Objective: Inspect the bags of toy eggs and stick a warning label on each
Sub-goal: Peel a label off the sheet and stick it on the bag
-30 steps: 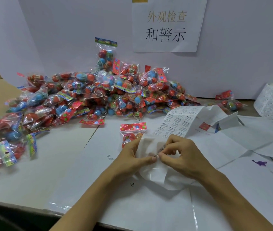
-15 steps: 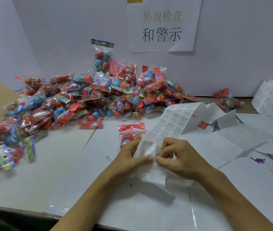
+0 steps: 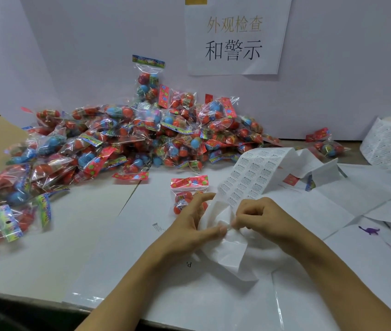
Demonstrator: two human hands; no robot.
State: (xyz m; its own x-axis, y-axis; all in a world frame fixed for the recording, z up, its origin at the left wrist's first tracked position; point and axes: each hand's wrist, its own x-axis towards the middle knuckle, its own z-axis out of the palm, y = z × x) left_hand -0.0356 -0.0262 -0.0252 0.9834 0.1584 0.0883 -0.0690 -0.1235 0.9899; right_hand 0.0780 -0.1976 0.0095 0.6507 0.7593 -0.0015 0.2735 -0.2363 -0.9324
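Big pile of egg bags (image 3: 127, 139) filled frame's left & center, apparently unlabeled, one bag (image 3: 188, 194) lay mid-frame awaiting its sticker, while left hand (image 3: 194, 223) & right hand (image 3: 261, 216) pinched the label strip (image 3: 256, 173), peeling one.

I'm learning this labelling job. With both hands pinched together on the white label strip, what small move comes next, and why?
Probably peel one label free. The left hand and right hand pinch the crumpled white paper label strip at one spot, and the clear plastic bag of red toy eggs with a red header card lies just behind them, seemingly waiting to be labelled.
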